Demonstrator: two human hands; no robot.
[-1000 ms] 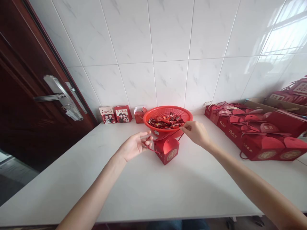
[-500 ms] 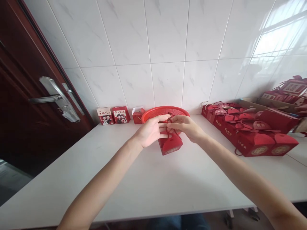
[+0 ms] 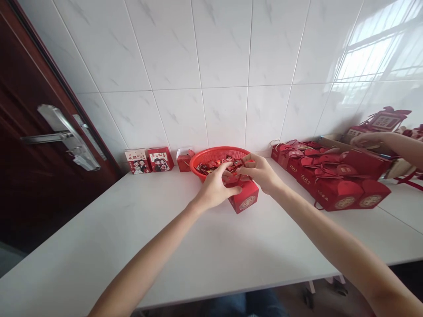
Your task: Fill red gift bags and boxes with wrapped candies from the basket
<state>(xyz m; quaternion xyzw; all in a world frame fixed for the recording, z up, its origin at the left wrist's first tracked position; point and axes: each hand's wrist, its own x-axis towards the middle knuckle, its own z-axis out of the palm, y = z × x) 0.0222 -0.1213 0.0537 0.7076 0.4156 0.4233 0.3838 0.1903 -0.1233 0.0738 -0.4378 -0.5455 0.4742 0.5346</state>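
"How far along are you?"
"Right of frame, red boxes [image 3: 342,189] stand with flaps folded in. On my box [image 3: 247,196], centre frame before the basket [image 3: 214,154], I judge closing unfinished; my fingers hide the top."
"Your grip?"
"My left hand [image 3: 214,187] has thumb and fingers spread around it, thumb touching; my right hand [image 3: 259,172] bends its fingertips at the top. I can't tell whether either grasps anything."
"Its direction?"
"Upright, medallion face towards lower right; nearly cubic, no clear long axis."
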